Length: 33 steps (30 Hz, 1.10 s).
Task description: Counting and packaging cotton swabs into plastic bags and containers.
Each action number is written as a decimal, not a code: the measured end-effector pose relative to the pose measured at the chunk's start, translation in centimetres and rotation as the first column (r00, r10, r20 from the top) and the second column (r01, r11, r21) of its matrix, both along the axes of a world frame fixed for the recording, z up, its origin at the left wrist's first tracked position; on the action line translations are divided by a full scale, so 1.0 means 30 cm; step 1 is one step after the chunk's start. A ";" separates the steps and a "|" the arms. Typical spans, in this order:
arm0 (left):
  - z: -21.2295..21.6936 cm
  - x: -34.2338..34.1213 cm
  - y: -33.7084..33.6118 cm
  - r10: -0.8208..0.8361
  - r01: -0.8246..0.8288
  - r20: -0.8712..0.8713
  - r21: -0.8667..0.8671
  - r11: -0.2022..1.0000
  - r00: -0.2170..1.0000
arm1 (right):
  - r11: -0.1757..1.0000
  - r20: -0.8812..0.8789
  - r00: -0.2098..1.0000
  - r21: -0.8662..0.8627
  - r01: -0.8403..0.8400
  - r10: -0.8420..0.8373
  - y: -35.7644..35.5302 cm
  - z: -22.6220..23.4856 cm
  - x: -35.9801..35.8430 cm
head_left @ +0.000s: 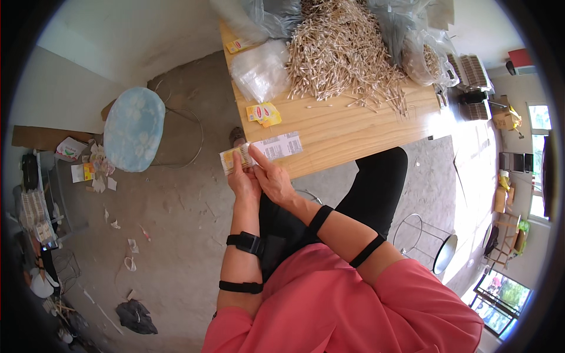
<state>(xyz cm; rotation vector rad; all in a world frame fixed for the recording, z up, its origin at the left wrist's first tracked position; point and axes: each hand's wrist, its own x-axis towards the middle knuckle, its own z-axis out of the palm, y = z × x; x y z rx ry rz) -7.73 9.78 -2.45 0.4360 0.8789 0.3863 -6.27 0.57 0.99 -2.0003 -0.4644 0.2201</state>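
A small packet of cotton swabs [230,164], clear with a yellow card inside, is held just off the table's near left corner. My left hand [243,181] grips it from below, thumb over its face. The fingers of my right hand [272,177] are closed on its right end. Right beside them, a white printed strip [281,145] lies along the table edge. Several yellow and white cards [264,114] are farther up, below a stack of clear plastic bags [260,72]. A large heap of loose cotton swabs [344,53] covers the table's far part.
The wooden table [347,136] ends just right of my hands. Grey plastic bags [400,26] flank the heap. A blue-covered stool [135,129] stands on the left, and a round stool [445,253] on the right. Scraps and a black bag [136,316] litter the floor.
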 end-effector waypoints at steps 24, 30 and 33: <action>0.030 0.000 -0.009 0.028 -0.029 0.032 0.041 0.999 0.999 | 0.961 -0.097 0.962 -0.137 0.241 -0.255 0.004 0.042 0.114; 0.017 -0.018 0.008 -0.021 0.023 0.079 -0.022 0.999 0.997 | 0.944 -0.341 0.936 0.273 0.185 -0.084 -0.062 0.028 -0.039; 0.016 -0.001 -0.014 -0.013 0.014 0.052 -0.021 1.000 0.999 | 0.908 -0.523 0.844 0.401 0.119 0.120 -0.045 -0.028 -0.043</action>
